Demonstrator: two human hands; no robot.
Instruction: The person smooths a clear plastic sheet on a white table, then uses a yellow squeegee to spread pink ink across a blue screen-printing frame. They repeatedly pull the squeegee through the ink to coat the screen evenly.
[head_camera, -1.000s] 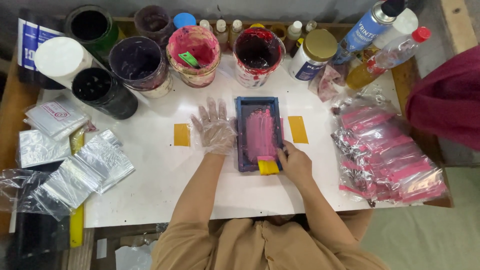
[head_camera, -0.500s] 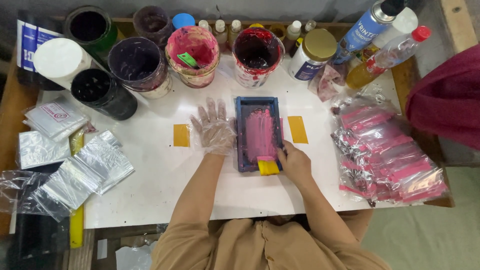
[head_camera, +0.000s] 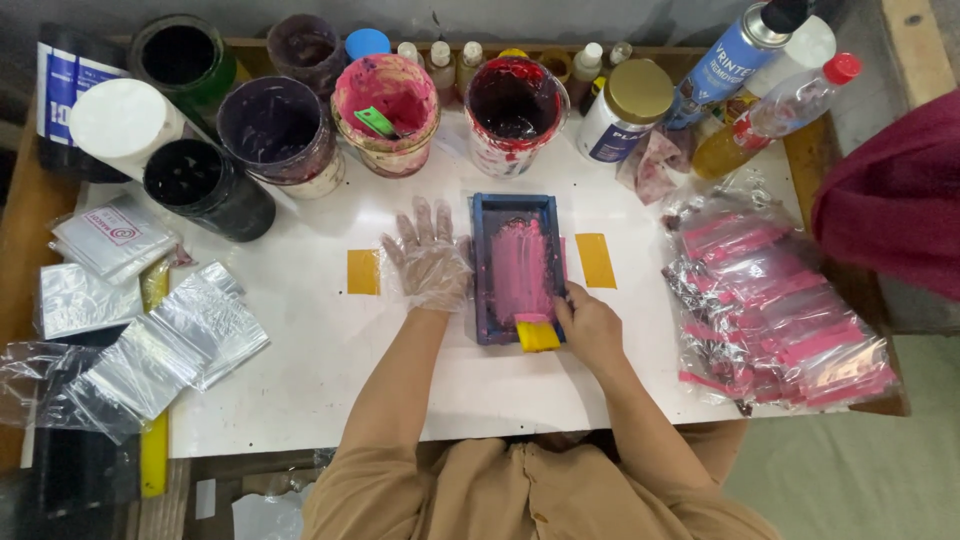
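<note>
Nothing has moved: left hand (head_camera: 430, 262) flat, steadying the blue frame (head_camera: 518, 266); right hand (head_camera: 592, 325) gripping the yellow squeegee (head_camera: 537, 335).

Right hand (head_camera: 592, 325) covers the grip of the yellow squeegee (head_camera: 537, 335); only the blade end shows. Left hand (head_camera: 430, 262) hides the left edge of the blue screen frame (head_camera: 487, 262). Whatever lies under the frame is hidden. Dark red cloth (head_camera: 895, 195) cut off by right edge of frame. Spray can (head_camera: 735, 55) top cut off at upper edge. Black item (head_camera: 70, 465) lower left partly off frame, kind unclear. Small bottles (head_camera: 440, 60) at top too small to tell contents.
</note>
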